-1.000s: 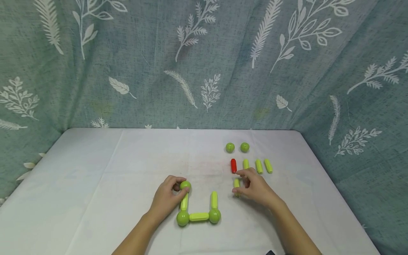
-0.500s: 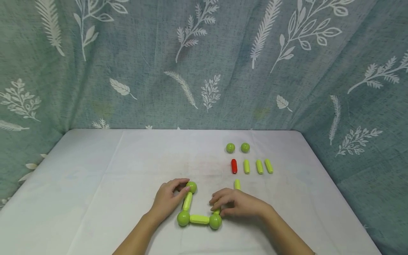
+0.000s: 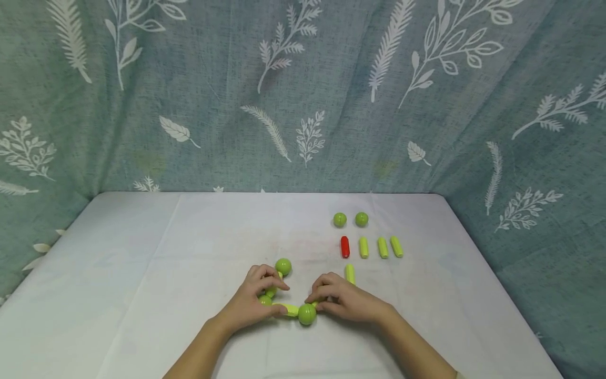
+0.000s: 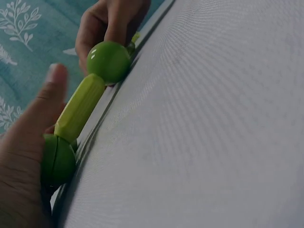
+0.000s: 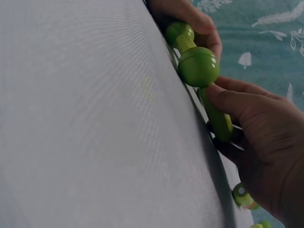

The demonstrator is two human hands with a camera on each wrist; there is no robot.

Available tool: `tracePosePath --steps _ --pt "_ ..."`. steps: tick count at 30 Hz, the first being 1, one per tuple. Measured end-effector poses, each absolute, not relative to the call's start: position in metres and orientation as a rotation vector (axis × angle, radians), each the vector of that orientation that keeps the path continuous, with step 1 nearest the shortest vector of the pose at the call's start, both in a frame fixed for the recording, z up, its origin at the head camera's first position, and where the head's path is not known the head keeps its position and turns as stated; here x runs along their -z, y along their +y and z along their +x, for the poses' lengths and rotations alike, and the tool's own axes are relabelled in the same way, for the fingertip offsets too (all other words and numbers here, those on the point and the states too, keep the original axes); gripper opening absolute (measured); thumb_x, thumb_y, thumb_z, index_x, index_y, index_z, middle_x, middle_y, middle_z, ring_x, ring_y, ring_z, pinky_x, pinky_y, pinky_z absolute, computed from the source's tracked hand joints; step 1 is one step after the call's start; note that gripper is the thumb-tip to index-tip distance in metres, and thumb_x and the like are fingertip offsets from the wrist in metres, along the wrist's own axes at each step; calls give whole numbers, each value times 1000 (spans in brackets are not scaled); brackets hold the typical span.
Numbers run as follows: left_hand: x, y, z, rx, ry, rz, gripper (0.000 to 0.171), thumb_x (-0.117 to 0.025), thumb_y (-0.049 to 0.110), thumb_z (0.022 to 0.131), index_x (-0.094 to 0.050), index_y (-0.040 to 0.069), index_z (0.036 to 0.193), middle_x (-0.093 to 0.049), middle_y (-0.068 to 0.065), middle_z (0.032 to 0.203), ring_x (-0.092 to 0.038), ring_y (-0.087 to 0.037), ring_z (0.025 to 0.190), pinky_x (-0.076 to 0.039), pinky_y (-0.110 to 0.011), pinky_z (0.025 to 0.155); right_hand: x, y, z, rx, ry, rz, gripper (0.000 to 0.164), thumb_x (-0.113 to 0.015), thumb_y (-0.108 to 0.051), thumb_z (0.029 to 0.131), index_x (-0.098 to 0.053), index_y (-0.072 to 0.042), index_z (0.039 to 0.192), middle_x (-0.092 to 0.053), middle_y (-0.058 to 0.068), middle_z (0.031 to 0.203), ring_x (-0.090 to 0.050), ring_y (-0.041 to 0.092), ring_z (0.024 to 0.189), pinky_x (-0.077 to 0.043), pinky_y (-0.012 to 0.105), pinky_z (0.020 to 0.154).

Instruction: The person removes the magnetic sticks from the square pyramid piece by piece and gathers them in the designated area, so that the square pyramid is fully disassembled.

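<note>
Joined yellow-green rods and green balls, apparently a building toy, lie near the table's front. My left hand (image 3: 255, 297) reaches over the left corner ball (image 4: 58, 160), its thumb standing off the front rod (image 4: 80, 108); its other fingertips are partly hidden. Beyond those fingers sits the far ball (image 3: 283, 266) at the end of the left side rod (image 3: 271, 292). My right hand (image 3: 343, 299) pinches the right side rod (image 5: 217, 118) between thumb and fingers, close to the right corner ball (image 3: 306, 314). Most of that rod is hidden in the head view.
A loose yellow-green rod (image 3: 350, 273) lies just beyond my right hand. Farther back are a red rod (image 3: 345, 247), several yellow-green rods (image 3: 363, 247) and two loose green balls (image 3: 340, 219). A leaf-patterned curtain (image 3: 213, 105) hangs behind the white table (image 3: 189, 237).
My right hand has come left from the loose rods to the right side rod. My left hand has left the far ball for the left corner. The joined pieces have shifted away and turned.
</note>
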State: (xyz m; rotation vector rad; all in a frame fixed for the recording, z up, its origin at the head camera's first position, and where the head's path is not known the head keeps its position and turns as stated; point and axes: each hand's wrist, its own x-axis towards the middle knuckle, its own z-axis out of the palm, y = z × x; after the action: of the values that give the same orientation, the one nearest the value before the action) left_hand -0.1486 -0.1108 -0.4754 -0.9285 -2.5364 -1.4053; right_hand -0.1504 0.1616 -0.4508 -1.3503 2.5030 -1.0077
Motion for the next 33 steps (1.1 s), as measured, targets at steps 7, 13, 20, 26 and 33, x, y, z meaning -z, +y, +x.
tracePosePath --steps 7,13,20,26,33 --pt "477 -111 -149 1241 -2552 -1023 25 -82 45 65 -68 36 83 -48 10 110 -33 -13 112 -39 -41 92 453 153 -150 832 2657 -1473 11 -62 -19 92 -65 -20 103 -57 -8 103 -50 7 100 -43 22 88" --pt "478 -109 -149 1182 -2533 -969 23 -83 41 67 -68 34 82 -49 9 110 -33 -14 110 -40 -45 90 446 152 -148 904 2884 -1401 18 -67 -15 88 -67 -16 106 -60 -8 103 -50 9 100 -45 24 87" --pt "482 -107 -151 1167 -2499 -940 24 -75 11 76 -72 23 97 -53 4 121 -35 -21 118 -40 -53 92 433 165 -160 1686 2859 -453 29 -57 -7 94 -56 -2 122 -58 10 109 -60 19 89 -54 26 76" --pt "482 -107 -150 1206 -2521 -901 29 -67 3 81 -69 11 109 -49 -3 132 -32 -27 128 -37 -57 99 426 192 -172 1757 2613 133 42 -37 -2 99 -31 1 140 -39 17 131 -59 25 99 -51 33 89" --pt "483 -107 -153 1142 -2499 -876 29 -70 8 83 -68 9 112 -50 -2 132 -34 -27 129 -38 -54 100 430 210 -164 1556 2636 276 39 -44 -4 96 -39 4 133 -42 18 117 -58 24 100 -49 32 84"
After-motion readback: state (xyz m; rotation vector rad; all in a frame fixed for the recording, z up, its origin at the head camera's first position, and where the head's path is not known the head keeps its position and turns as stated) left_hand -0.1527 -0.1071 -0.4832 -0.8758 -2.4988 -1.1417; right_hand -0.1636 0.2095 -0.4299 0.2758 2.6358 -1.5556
